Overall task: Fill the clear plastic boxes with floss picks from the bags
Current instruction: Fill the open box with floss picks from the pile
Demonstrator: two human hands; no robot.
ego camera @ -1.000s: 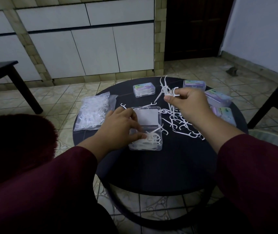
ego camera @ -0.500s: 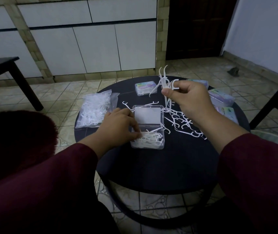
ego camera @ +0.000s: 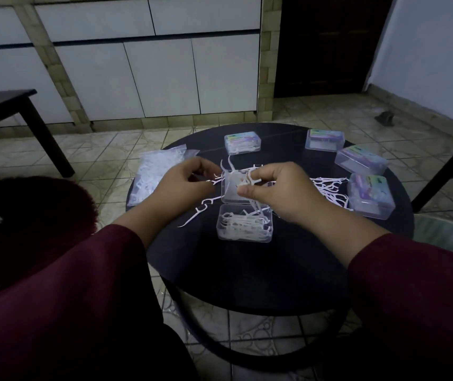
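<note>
Two hands are working above an open clear plastic box [ego camera: 244, 226] that is sitting at the middle of a round black table [ego camera: 247, 276], its lower half partly holding floss picks. The right hand [ego camera: 283, 191] is pinching a bunch of floss picks [ego camera: 243, 178] over the box's raised lid. The left hand [ego camera: 184, 182] is hovering beside it with fingers curled; whether it is gripping a pick cannot be told. Loose floss picks [ego camera: 329, 188] are lying right of the box, a bag of picks [ego camera: 153, 171] left, and four closed boxes [ego camera: 361, 160] are lining the far rim.
</note>
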